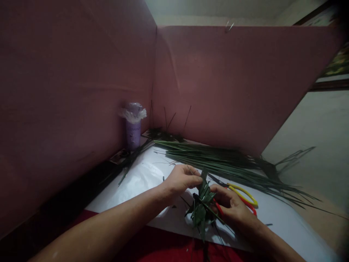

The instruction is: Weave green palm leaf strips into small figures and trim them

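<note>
Over the white sheet I have a dark green piece of folded leaf strips (200, 214), with pointed ends sticking out several ways. My left hand (182, 181) pinches a leaf strip at its top between thumb and fingers. From the right side, my right hand (230, 205) grips the piece, fingers curled around its edge. Something red (218, 207) shows by the right thumb; I cannot make out what it is. Scissors (242, 194) with yellow and red handles lie just behind my right hand, their dark blades pointing left.
Long green leaf strips (212, 154) lie across the back of the white sheet (131, 193). A purple tumbler (133, 131) with plastic over its top stands at the back left. Pink panels (218, 83) enclose the left and back. Red cloth (155, 243) lies in front.
</note>
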`<state>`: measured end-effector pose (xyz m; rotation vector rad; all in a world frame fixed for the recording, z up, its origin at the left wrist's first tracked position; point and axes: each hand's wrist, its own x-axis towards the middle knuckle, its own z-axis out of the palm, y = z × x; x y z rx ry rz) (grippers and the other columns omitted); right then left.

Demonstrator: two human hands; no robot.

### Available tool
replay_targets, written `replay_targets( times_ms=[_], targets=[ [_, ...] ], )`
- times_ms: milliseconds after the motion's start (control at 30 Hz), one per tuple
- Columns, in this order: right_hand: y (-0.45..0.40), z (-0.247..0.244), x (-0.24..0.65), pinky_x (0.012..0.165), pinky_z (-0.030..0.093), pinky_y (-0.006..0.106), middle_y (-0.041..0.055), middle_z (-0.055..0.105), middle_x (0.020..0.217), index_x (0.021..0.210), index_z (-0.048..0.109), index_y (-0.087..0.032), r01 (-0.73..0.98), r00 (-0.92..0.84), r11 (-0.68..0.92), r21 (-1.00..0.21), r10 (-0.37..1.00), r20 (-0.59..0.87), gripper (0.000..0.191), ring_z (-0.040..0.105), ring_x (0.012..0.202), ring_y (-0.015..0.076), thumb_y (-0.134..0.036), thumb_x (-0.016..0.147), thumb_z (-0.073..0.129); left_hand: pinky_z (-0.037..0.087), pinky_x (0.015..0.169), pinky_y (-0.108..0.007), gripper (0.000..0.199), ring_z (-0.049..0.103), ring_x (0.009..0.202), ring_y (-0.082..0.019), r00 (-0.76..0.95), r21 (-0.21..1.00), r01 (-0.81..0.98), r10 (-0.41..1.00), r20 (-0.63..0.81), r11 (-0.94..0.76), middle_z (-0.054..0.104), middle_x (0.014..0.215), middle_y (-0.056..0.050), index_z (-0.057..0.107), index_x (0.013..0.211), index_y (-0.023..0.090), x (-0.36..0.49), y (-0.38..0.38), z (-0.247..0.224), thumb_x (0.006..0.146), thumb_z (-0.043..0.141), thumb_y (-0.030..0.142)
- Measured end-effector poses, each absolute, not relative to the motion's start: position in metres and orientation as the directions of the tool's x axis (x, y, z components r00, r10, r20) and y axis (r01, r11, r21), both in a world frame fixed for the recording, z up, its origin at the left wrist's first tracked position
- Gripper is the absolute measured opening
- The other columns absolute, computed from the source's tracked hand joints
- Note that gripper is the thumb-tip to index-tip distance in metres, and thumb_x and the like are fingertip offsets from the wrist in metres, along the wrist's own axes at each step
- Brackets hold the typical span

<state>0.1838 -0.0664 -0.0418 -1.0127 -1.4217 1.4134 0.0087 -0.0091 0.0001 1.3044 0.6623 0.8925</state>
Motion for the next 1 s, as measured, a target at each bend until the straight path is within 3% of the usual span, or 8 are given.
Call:
replay_targets(
  times_ms=[467, 700, 800, 1000],
  targets=[
    [-0.0699, -0.0367, 0.1784, 0.055, 0.038, 0.023, -0.0008, 0.056, 0.069, 0.076, 0.056, -0.018, -0.038, -0.254, 0.052, -0.998, 0.965, 0.060, 0.031, 0.049, 0.061, 0.0120, -0.033, 0.060, 0.077, 0.035, 0.057, -0.024, 0.015, 0.045, 0.054, -0.009, 0.546, 0.975, -0.222, 0.831, 0.112, 0.015, 0.053, 0.054, 0.002, 0.058, 0.062, 0.013, 0.0095, -0.0086, -0.0036, 0.059, 0.066, 0.024],
    [-0.0688, -0.0378, 0.1808, 0.053, 0.040, 0.023, -0.0037, 0.055, 0.063, 0.077, 0.055, -0.019, -0.005, -0.286, 0.027, -1.000, 0.958, 0.028, 0.031, 0.045, 0.051, 0.0090, -0.036, 0.062, 0.076, 0.036, 0.058, -0.024, 0.015, 0.047, 0.056, -0.009, 0.532, 0.971, -0.238, 0.841, 0.099, 0.036, 0.055, 0.056, 0.002, 0.059, 0.062, 0.013, 0.0099, -0.0097, -0.0029, 0.057, 0.068, 0.024],
    [-0.0692, -0.0390, 0.1810, 0.049, 0.038, 0.022, -0.0054, 0.052, 0.058, 0.077, 0.053, -0.020, -0.007, -0.285, 0.016, -1.000, 0.958, 0.017, 0.031, 0.038, 0.044, 0.0064, -0.038, 0.063, 0.074, 0.036, 0.059, -0.024, 0.013, 0.047, 0.056, -0.009, 0.535, 0.970, -0.243, 0.838, 0.107, 0.032, 0.055, 0.056, 0.002, 0.059, 0.062, 0.013, 0.0099, -0.0097, -0.0027, 0.058, 0.067, 0.023],
    [-0.0715, -0.0343, 0.1774, 0.041, 0.030, 0.018, -0.0038, 0.052, 0.062, 0.073, 0.051, -0.019, 0.022, -0.264, 0.044, -0.999, 0.964, 0.037, 0.031, 0.040, 0.047, 0.0068, -0.036, 0.064, 0.074, 0.035, 0.057, -0.023, 0.010, 0.046, 0.054, -0.009, 0.546, 0.975, -0.219, 0.833, 0.092, 0.036, 0.053, 0.053, 0.003, 0.058, 0.061, 0.013, 0.0108, -0.0107, -0.0026, 0.058, 0.065, 0.019]
  ],
)
